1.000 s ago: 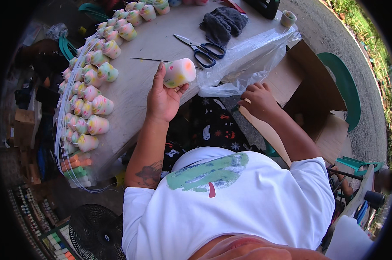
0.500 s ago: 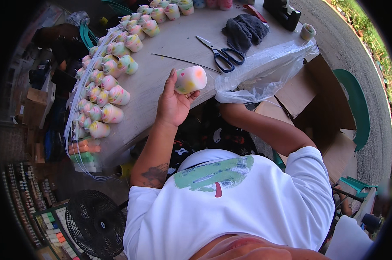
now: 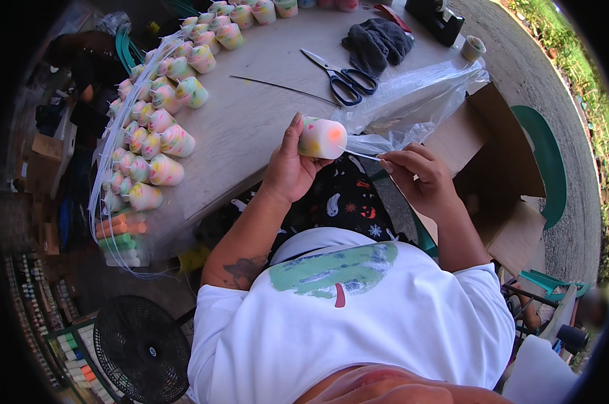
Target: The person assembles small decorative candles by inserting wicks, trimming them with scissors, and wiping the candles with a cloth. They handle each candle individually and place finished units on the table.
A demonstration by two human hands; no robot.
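My left hand [image 3: 291, 168] is closed around a white candle [image 3: 323, 139] with pink, yellow and orange patches, tilted so its flat end faces right. Between the fingertips of my right hand [image 3: 422, 176] is a thin white wick [image 3: 363, 155]. The wick's far tip meets the candle's flat end; whether it goes inside is too small to tell. Both hands are over my lap, just off the table's near edge. Behind them, a clear plastic bag [image 3: 419, 91] is draped over the table edge.
Rows of similar candles [image 3: 176, 140] line the table's left, beside a bundle of long wicks [image 3: 97, 165]. Scissors [image 3: 345, 82], a thin metal rod [image 3: 284, 87] and a dark cloth [image 3: 377, 44] lie farther back. An open cardboard box [image 3: 499, 148] stands right; a fan [image 3: 143, 350] stands lower left.
My right hand has come out from beneath the plastic bag and now brings a wick to the candle. My left hand has shifted the candle right and slightly down.
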